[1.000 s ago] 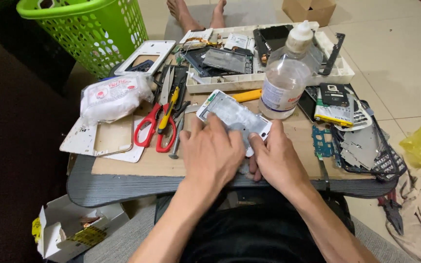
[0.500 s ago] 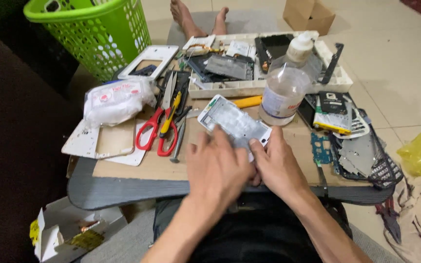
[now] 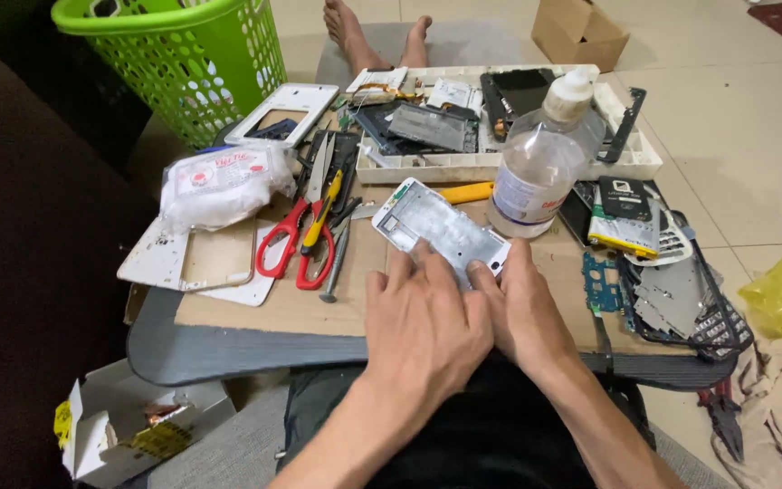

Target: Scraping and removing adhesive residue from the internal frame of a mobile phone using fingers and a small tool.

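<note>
A silver metal phone frame point(image 3: 436, 226) lies tilted on a brown cardboard sheet point(image 3: 255, 308) covering a small dark table point(image 3: 228, 353). My left hand point(image 3: 423, 326) rests palm down over its near end, fingers spread onto the metal. My right hand point(image 3: 527, 312) presses beside it, fingertips on the frame's near right corner. Whatever sits under the palms is hidden.
Red-handled scissors point(image 3: 287, 244), yellow-handled pliers point(image 3: 323, 222), a white bag point(image 3: 219, 181), a clear plastic bottle point(image 3: 540, 172), a white tray of phone parts point(image 3: 500, 163), circuit pieces point(image 3: 672, 290). A green basket point(image 3: 183, 54) stands at the left, another person's bare feet point(image 3: 373, 32) beyond.
Both hands have stayed on the phone frame, shifting slightly; my left fingers now lie flatter over it. The view has tilted a little.
</note>
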